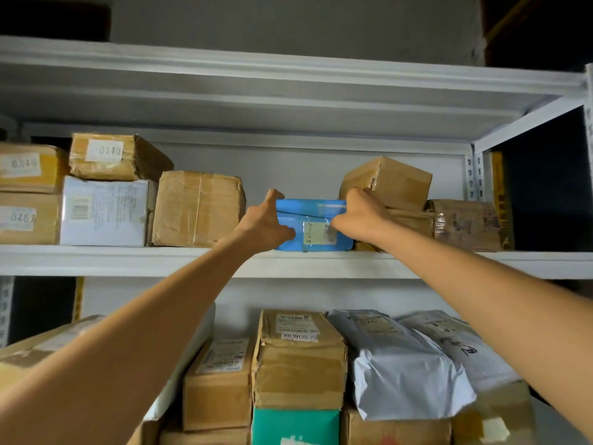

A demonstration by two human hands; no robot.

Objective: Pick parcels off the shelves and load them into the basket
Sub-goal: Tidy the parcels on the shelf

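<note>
A blue plastic-wrapped parcel (309, 220) with a pale label stands on the upper white shelf (192, 260), between brown boxes. My left hand (264, 224) grips its left end, fingers over the top and thumb on the front. My right hand (361, 216) grips its right end the same way, thumb across the label. Both arms reach up and forward. No basket is in view.
Taped cardboard boxes (197, 208) and a white box (104, 211) fill the upper shelf's left; a tilted brown box (390, 181) sits on a wrapped one (465, 224) at right. Below are brown boxes (298, 358), grey poly bags (398, 364) and a teal box (295, 425). A shelf post (475, 175) stands at right.
</note>
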